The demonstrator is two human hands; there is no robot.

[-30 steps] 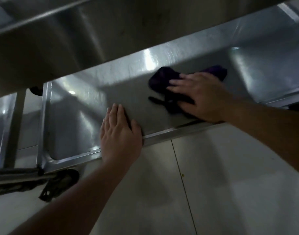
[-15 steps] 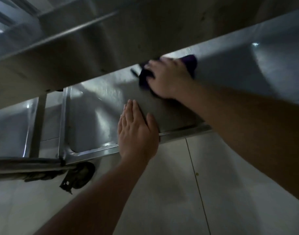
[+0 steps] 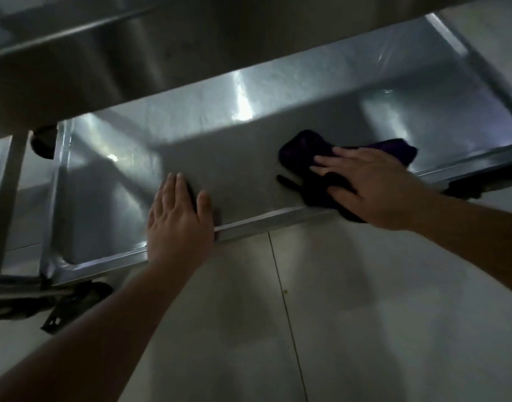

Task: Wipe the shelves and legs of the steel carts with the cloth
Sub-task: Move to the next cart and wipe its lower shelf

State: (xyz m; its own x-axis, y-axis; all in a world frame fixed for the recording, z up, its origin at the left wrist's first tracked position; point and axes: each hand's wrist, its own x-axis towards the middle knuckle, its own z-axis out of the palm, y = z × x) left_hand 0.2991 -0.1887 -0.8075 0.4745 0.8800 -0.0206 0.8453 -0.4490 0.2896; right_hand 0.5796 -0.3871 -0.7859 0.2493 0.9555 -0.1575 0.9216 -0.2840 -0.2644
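Note:
The bottom shelf of the steel cart [image 3: 234, 158] is a shallow tray with a raised rim, seen from above. A dark purple cloth [image 3: 304, 149] lies on it near the front rim, right of centre. My right hand [image 3: 365, 184] presses flat on the cloth with straight fingers. My left hand [image 3: 176, 219] rests flat over the front rim, fingers on the shelf and thumb spread. The cart's upper shelf [image 3: 161, 53] overhangs the back of the tray.
A steel leg [image 3: 50, 204] stands at the tray's left front corner, with a black caster wheel [image 3: 72, 303] below it. Another caster [image 3: 463, 187] shows under the right rim. Part of a second steel cart [image 3: 2, 198] is at the far left. Pale tiled floor [image 3: 336, 314] lies in front.
My right hand has slid the cloth from the back of the shelf, under the upper shelf, forward and right to the front rim. My left hand stays on the rim.

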